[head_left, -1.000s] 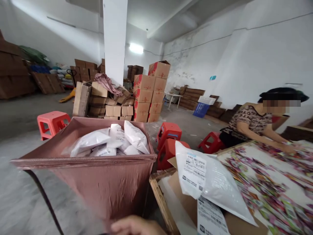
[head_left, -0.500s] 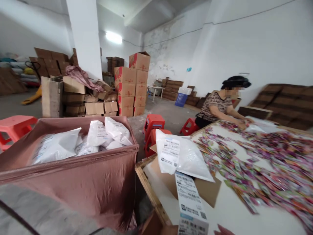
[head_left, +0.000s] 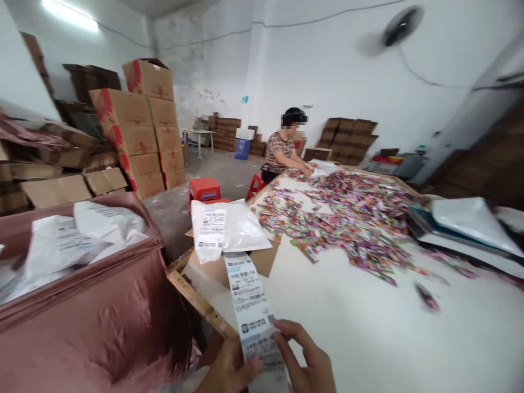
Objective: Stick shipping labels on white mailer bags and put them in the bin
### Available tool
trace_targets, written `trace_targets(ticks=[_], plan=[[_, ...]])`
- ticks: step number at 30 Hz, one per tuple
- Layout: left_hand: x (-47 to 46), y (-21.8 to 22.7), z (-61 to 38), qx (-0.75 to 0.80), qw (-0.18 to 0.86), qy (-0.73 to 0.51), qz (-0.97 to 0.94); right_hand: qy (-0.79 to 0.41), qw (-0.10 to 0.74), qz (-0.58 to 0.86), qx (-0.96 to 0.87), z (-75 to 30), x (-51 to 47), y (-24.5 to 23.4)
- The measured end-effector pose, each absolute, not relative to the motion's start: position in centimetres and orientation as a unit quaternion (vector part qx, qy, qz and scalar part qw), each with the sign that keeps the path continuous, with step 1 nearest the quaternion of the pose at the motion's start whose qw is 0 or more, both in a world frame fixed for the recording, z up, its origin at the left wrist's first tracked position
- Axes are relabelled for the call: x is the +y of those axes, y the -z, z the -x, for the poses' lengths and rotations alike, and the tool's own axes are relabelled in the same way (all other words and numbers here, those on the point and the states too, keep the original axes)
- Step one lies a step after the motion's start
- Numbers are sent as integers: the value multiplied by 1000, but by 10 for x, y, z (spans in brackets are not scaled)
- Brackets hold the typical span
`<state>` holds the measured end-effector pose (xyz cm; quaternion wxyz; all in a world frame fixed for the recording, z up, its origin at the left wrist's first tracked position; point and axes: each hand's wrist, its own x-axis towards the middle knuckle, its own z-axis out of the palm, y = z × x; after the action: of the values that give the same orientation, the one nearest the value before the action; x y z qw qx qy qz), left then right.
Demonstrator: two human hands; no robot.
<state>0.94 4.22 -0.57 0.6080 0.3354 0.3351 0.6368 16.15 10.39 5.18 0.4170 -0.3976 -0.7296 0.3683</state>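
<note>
Label strip (head_left: 250, 299) (white) in both hands (head_left: 309, 361)

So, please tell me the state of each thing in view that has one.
Left hand: holding label strip
Right hand: pinching its edge
Label strip: printed, extended
Pink bin: open-topped, holding white bags
White bag outside it: filled, labelled
Sachets: scattered loose
Light: lit
Fan: blurred; running unclear

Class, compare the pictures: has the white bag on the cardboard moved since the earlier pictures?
No, not visibly: against the table's wooden edge, the white bag lies in the same place on the cardboard.
</note>
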Motion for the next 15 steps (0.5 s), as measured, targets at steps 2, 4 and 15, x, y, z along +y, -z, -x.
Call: trace_targets(ticks=[2,4,15], plan=[[46,7,-6,316,667,-640,-214,-362,423,399,-729,-163,102,-44],[51,10,1,373,672,-627,-123,-332,431,391,-742,-159,98,-35],[82,48,55,658,469,-563,-176,-391,724,423,-379,-253,112,-56]])
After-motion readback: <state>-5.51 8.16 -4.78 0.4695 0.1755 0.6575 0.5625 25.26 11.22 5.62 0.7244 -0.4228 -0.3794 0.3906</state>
